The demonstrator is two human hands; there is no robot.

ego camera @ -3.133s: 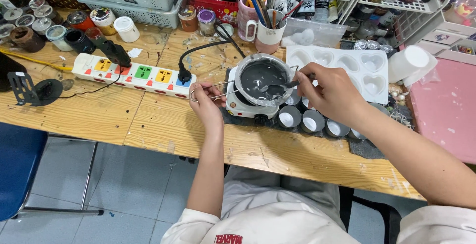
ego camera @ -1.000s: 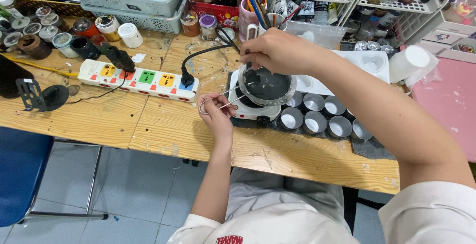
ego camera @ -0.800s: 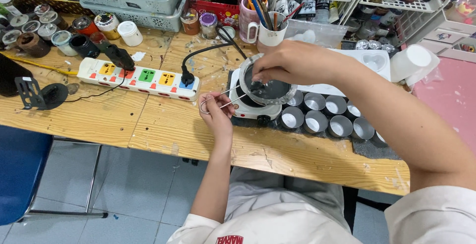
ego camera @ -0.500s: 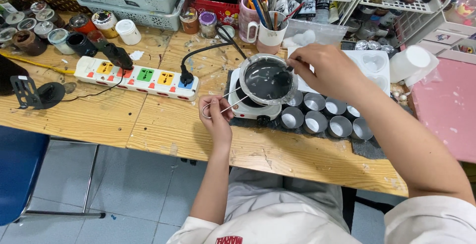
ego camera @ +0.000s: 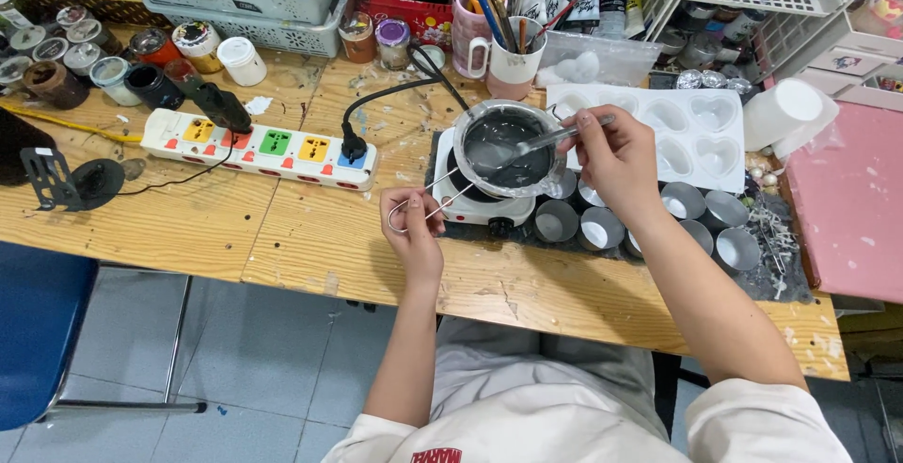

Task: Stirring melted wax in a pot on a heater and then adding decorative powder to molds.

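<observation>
A small metal pot (ego camera: 470, 129) of grey liquid sits on a white mini hot plate (ego camera: 463, 204) on the wooden table (ego camera: 188, 223). My left hand (ego camera: 414, 220) pinches the pot's wire handle (ego camera: 435, 198) at the near left. My right hand (ego camera: 616, 157) holds a metal spoon (ego camera: 536, 141) whose bowl dips into the grey liquid. Several small round metal cups (ego camera: 602, 228) stand on a dark mat just right of the hot plate, partly hidden by my right wrist.
A white heart-shaped mould tray (ego camera: 696, 129) lies behind my right hand. A white power strip (ego camera: 259, 148) with coloured switches lies to the left. Mugs of brushes (ego camera: 508, 58), paint jars (ego camera: 141, 58) and baskets crowd the back edge. A pink board (ego camera: 847, 199) is at right.
My right hand has swung from the pot's left side round to its right, stirring the grey liquid with the spoon. My left hand has stayed on the wire handle.
</observation>
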